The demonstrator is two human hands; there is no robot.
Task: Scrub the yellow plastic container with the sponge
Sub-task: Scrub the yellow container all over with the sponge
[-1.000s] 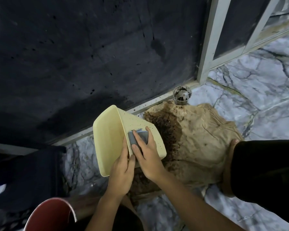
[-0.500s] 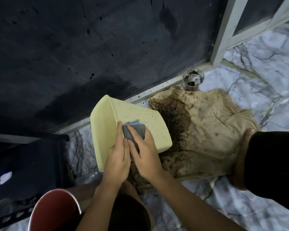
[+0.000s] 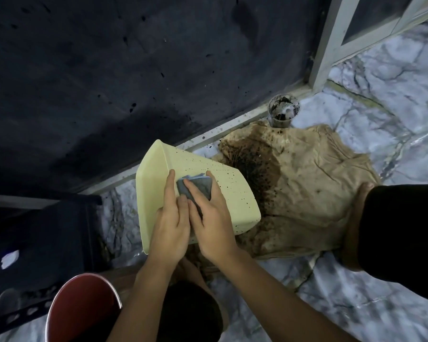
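Note:
The yellow plastic container (image 3: pixel 232 191) lies tipped on its side above the floor, its outer wall speckled with dark spots and its open mouth facing left. My left hand (image 3: pixel 169 225) grips the container at its near edge, fingers lying along the wall. My right hand (image 3: pixel 211 218) presses a grey-blue sponge (image 3: pixel 199 187) flat against the speckled wall, fingers spread over it. Most of the sponge is hidden under my fingers.
A stained brown cloth (image 3: pixel 307 193) covers the marble floor (image 3: pixel 356 304) to the right. A dirty cup (image 3: pixel 283 111) stands by the dark wall. A red bucket (image 3: pixel 80 309) sits at lower left beside a black crate (image 3: pixel 35 255). My knee in black (image 3: pixel 393 230) is at right.
My right hand has slid the sponge up the container's wall and a little back. The left hand keeps its hold. The view has shifted slightly.

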